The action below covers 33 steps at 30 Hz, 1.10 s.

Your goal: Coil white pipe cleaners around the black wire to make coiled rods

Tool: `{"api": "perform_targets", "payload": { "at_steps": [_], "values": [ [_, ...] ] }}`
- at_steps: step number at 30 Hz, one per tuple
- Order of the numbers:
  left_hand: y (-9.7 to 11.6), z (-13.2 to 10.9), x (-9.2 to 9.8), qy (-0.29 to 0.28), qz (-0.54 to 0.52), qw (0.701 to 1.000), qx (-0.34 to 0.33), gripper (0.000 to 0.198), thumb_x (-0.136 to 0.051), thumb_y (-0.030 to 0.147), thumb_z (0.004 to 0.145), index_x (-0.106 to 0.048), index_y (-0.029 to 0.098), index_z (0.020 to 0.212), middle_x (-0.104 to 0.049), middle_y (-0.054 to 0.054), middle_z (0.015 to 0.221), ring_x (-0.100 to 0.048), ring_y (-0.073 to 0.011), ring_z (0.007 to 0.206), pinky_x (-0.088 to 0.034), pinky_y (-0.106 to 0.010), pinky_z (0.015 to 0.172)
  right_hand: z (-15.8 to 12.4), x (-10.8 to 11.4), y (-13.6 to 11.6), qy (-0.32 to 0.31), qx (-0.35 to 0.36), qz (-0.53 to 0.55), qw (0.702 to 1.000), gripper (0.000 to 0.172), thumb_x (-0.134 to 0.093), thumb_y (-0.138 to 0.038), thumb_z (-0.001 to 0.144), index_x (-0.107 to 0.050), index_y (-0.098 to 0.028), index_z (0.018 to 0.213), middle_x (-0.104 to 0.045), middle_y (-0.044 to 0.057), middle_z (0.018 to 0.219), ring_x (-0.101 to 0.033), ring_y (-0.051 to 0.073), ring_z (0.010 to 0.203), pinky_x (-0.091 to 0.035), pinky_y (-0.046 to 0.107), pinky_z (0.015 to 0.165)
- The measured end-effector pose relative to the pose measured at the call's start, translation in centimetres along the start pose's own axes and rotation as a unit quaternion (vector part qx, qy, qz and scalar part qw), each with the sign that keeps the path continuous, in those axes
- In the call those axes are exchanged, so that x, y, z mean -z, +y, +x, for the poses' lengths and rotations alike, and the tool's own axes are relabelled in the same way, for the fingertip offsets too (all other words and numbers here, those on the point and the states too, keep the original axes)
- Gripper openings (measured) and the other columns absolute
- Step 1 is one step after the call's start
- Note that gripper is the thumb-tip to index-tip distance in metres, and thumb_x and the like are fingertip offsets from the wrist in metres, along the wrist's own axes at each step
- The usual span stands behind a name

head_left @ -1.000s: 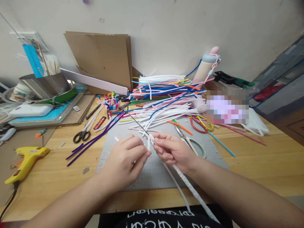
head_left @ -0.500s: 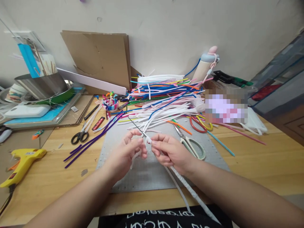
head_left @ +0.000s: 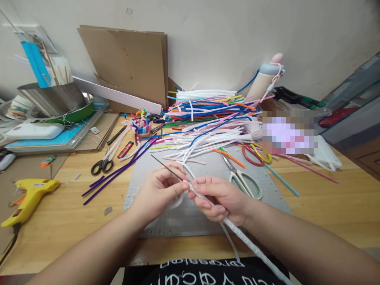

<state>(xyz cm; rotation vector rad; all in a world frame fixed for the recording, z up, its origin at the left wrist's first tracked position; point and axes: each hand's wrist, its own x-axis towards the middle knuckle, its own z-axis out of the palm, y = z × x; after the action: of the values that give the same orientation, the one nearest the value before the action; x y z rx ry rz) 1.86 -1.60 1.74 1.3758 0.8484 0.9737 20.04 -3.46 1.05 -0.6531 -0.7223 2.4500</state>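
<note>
Two hands (head_left: 158,192) (head_left: 221,198) lower, gripping pipe cleaner (head_left: 246,242)

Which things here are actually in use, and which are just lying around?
In use: left hand, right hand, white pipe cleaner, thin wire, grey mat.
Lying about: pipe cleaner pile, white-handled scissors, black scissors, glue gun, cardboard.

Left hand (head_left: 160,192) has swung the loose end of the white pipe cleaner (head_left: 180,202) down into a loop under its fingers. More thin wire (head_left: 166,168) pokes out bare now, and the right hand (head_left: 221,198) sits lower.
</note>
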Motion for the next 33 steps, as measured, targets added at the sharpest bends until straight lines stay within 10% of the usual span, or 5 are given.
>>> {"api": "perform_targets", "payload": {
  "at_steps": [11, 19, 26, 33],
  "values": [
    [-0.5, -0.2, -0.4, -0.038, -0.111, 0.987, 0.108, 0.022, -0.075, 0.027, 0.067, -0.064, 0.014, 0.081, -0.062, 0.001, 0.056, -0.051, -0.0073, 0.048, -0.037, -0.018, 0.047, 0.1, 0.2, 0.0, -0.040, -0.045, 0.070, 0.996, 0.015, -0.055, -0.026, 0.083, -0.058, -0.012, 0.081, -0.045, -0.007, 0.052, -0.020, -0.001, 0.030, -0.013, 0.009, 0.027],
    [-1.0, -0.3, -0.3, -0.056, -0.134, 0.982, 0.119, 0.019, -0.074, 0.029, 0.068, -0.064, 0.013, 0.071, -0.062, 0.001, 0.056, -0.051, -0.0076, 0.046, -0.037, -0.018, 0.044, 0.0, -0.6, 0.6, 0.058, 0.062, -0.131, 0.988, 0.023, -0.060, -0.038, 0.080, -0.053, -0.016, 0.075, -0.048, -0.008, 0.047, -0.026, 0.001, 0.028, -0.015, 0.014, 0.028],
    [-1.3, -0.3, -1.2, 0.008, -0.123, 0.977, 0.176, 0.023, -0.075, 0.032, 0.065, -0.060, 0.014, 0.067, -0.055, 0.004, 0.050, -0.044, -0.0052, 0.039, -0.032, -0.018, 0.041, -0.2, -1.1, 1.1, 0.247, 0.222, -0.488, 0.807, 0.026, -0.053, -0.028, 0.083, -0.050, -0.016, 0.059, -0.044, -0.004, 0.052, -0.040, 0.007, 0.050, -0.030, 0.020, 0.047],
    [-1.2, -0.2, -1.1, 0.037, -0.082, 0.980, 0.177, 0.026, -0.075, 0.033, 0.065, -0.060, 0.013, 0.071, -0.058, 0.002, 0.057, -0.041, -0.0039, 0.040, -0.028, -0.018, 0.040, 0.6, -0.4, 0.6, 0.139, 0.067, -0.257, 0.954, 0.027, -0.055, -0.045, 0.080, -0.047, -0.019, 0.078, -0.048, -0.009, 0.049, -0.031, 0.003, 0.029, -0.018, 0.014, 0.028]
  ]
}}
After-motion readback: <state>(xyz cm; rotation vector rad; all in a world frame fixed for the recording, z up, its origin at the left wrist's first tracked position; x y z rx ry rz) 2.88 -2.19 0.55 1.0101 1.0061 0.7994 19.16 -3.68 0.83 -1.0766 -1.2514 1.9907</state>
